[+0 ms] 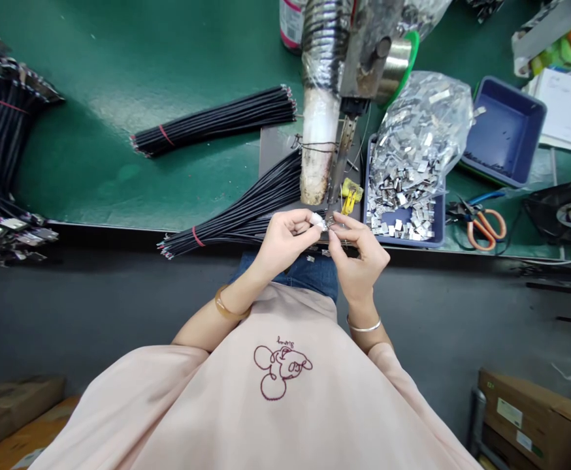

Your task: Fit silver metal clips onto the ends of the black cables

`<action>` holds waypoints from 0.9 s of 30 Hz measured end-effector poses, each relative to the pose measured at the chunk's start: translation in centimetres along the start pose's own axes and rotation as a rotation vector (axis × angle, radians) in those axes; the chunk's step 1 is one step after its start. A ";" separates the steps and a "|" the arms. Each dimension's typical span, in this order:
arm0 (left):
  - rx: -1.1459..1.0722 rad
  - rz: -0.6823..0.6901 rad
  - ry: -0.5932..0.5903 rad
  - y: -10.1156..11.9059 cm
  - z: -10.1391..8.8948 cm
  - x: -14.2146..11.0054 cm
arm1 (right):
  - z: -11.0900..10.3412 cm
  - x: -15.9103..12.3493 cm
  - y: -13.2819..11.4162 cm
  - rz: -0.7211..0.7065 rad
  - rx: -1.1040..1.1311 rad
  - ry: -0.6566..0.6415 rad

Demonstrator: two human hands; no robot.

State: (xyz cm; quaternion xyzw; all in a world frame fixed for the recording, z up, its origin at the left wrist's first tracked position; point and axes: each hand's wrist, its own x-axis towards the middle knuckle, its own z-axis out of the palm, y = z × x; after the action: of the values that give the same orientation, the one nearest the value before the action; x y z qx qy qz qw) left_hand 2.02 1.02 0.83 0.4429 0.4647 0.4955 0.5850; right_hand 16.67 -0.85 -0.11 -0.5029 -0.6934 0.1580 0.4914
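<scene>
Pinching with the left hand [283,241], barely open, thumb against bent fingers, beside a white bit [317,220] too small to identify. Meeting it with the right hand [364,254], also nearly closed, at a small shiny piece [329,224] between both sets of fingertips; impossible to tell the exact grip. Probably held from two sides to steady so small a part. Just beyond the fingertips, a wrapped barrel [317,130]; just beyond the right hand, a yellow piece [351,192]. To the right of that hand, a blue tray [440,228] of metal clips [425,212], likely placed for easy reach, with a clear bag [427,124] slumped over it. Farther right, orange-handled pliers [481,235]. Left of and beyond the left hand, a fanned bundle of black cables [251,202], banded in red, presumably to keep the lengths together; farther out, another banded bundle [212,124] on the green bench [192,176].
</scene>
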 end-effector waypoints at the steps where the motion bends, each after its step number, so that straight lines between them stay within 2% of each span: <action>1: -0.002 -0.008 0.002 0.0 0.0 0.0 | -0.1 0.0 -0.1 -0.002 -0.006 -0.002; 10: 0.049 -0.052 -0.045 -0.5 -0.2 -0.2 | -0.5 -0.7 0.4 0.055 0.058 -0.058; 20: 0.076 -0.010 -0.054 -0.8 -0.1 -0.4 | -0.8 -0.2 0.4 0.056 0.075 -0.079; 23: 0.114 0.004 -0.093 -0.8 -0.2 -0.7 | -1.0 -0.2 0.4 0.113 0.090 -0.075; 25: 0.227 0.033 -0.152 -0.7 -0.4 -1.2 | -1.5 -0.1 0.3 0.156 0.104 0.004; 27: 0.417 0.086 -0.243 -0.6 -0.8 -1.9 | -2.5 0.0 0.1 0.103 0.073 0.222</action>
State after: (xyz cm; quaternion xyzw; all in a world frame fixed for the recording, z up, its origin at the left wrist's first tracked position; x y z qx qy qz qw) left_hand 1.18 -0.89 0.29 0.6297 0.4639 0.3567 0.5109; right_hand 18.76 -1.48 1.01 -0.5339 -0.6019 0.1514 0.5742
